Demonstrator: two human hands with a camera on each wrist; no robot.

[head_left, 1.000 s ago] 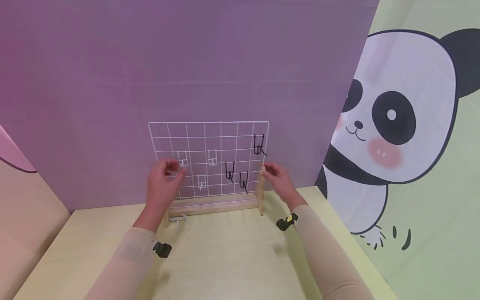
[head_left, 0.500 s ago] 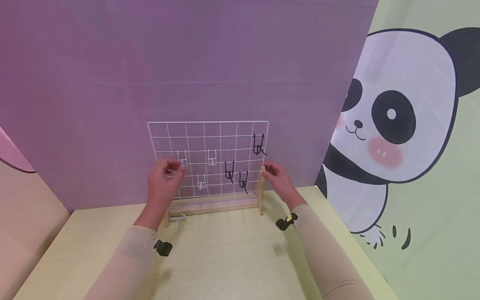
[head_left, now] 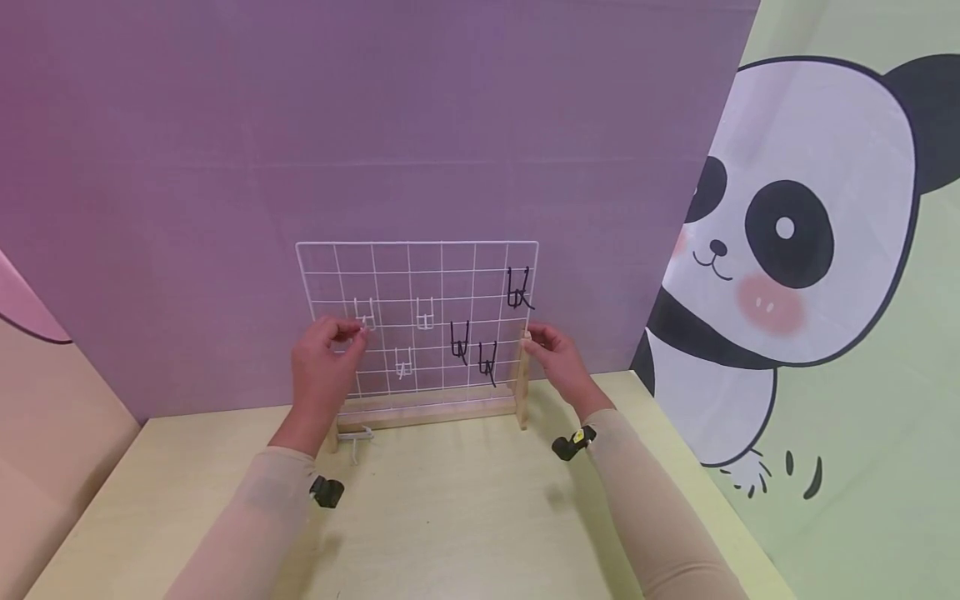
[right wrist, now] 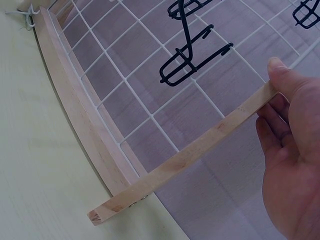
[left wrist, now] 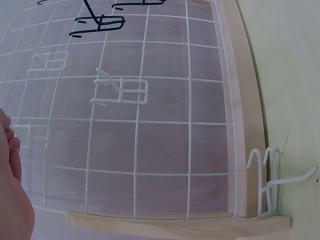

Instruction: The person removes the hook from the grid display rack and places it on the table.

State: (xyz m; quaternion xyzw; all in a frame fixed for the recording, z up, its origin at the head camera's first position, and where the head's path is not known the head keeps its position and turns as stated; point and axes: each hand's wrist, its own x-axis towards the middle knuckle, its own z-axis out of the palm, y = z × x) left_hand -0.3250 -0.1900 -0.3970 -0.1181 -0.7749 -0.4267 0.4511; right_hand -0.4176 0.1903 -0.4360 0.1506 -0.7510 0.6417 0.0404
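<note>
A white wire grid panel stands upright in a wooden stand. My left hand pinches the front of a white wire hook hung on the grid's left side; in the left wrist view the fingertips partly cover this hook. Two more white hooks hang to its right, one higher and one lower. With thumb and fingers, my right hand grips the top of the stand's right wooden post. Several black hooks hang on the right half.
A loose white hook leans at the foot of the stand's left end, on the pale wooden table. Behind the grid is a purple backdrop. A panda picture covers the right wall.
My left hand has shifted very slightly left, its fingertips drawn closer together at the white hook. The right hand stays in place on the post.
</note>
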